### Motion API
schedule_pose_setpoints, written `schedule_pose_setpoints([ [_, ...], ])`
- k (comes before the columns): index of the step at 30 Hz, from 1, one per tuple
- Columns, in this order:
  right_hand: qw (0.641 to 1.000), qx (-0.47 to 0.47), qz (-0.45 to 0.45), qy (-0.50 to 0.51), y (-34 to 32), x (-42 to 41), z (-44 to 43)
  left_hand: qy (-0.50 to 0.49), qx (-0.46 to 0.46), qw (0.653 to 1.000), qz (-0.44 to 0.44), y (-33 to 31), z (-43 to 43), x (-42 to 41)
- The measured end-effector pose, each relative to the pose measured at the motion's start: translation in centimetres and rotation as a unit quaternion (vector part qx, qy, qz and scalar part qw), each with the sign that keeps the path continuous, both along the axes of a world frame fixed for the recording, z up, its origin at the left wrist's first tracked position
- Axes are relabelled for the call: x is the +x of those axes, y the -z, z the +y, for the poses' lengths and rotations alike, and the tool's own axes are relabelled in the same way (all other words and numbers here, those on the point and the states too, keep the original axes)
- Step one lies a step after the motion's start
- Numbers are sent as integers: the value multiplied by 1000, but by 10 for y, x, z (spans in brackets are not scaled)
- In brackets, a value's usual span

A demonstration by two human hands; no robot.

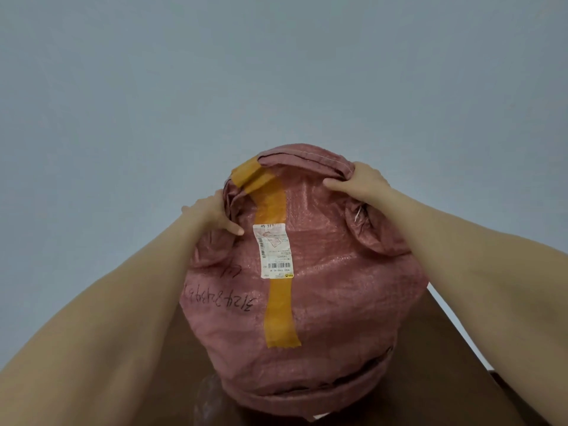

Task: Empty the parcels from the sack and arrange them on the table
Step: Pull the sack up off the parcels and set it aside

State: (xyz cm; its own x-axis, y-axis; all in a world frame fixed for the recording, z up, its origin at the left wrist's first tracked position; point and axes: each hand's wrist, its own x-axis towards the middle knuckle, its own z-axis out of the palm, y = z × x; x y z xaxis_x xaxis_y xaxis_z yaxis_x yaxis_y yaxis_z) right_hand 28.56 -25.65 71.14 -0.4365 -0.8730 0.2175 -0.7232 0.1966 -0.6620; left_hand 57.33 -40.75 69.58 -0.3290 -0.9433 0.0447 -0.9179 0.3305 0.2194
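Note:
A bulging pink woven sack (332, 287) fills the middle of the view, held up in front of a pale wall. A strip of orange tape (278, 305) and a white shipping label (272, 250) run down its front, with black handwritten digits beside them. My left hand (212, 215) grips the folded fabric at the sack's upper left corner. My right hand (359, 182) grips the rolled seam at its upper right. The sack's mouth faces down near the bottom edge. A white sliver shows under it. No parcel is plainly visible.
A dark brown table (439, 358) lies below and behind the sack, its edge running along the right side. A pale grey wall (276, 72) fills the upper half. A blurred brownish shape (209, 398) sits at the sack's lower left.

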Motion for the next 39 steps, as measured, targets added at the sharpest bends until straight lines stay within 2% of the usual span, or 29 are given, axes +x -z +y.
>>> schedule_pose_setpoints([
  [3, 997, 64, 14, -48, 8, -1, -10, -18, -3, 999, -32, 9, 5, 0],
  [6, 980, 168, 81, -65, 12, 6, -3, -42, -16, 999, -26, 10, 26, -3],
  [12, 917, 330, 223, -21, 34, 6, 3, -74, -79, 994, -9, 9, 35, 2],
  [16, 900, 341, 270, 40, 40, 10, 15, -65, -43, 997, -3, 16, 33, 5],
  [18, 906, 314, 280, 54, 46, 12, 16, -65, -3, 998, -6, 21, 31, 7],
  [24, 929, 287, 229, 55, 66, 14, 15, -59, 96, 991, -66, 40, 35, 12],
  [28, 931, 283, 225, 54, 82, 16, 18, -62, 148, 987, -15, 66, 45, 4],
  [31, 915, 343, 213, 10, 91, 21, 16, -38, 201, 979, 14, 92, 49, -3],
  [34, 888, 409, 207, -32, 106, 24, 14, -21, 210, 977, -8, 116, 52, -11],
  [39, 889, 392, 236, -17, 123, 19, 13, -5, 202, 979, -28, 134, 49, -21],
])
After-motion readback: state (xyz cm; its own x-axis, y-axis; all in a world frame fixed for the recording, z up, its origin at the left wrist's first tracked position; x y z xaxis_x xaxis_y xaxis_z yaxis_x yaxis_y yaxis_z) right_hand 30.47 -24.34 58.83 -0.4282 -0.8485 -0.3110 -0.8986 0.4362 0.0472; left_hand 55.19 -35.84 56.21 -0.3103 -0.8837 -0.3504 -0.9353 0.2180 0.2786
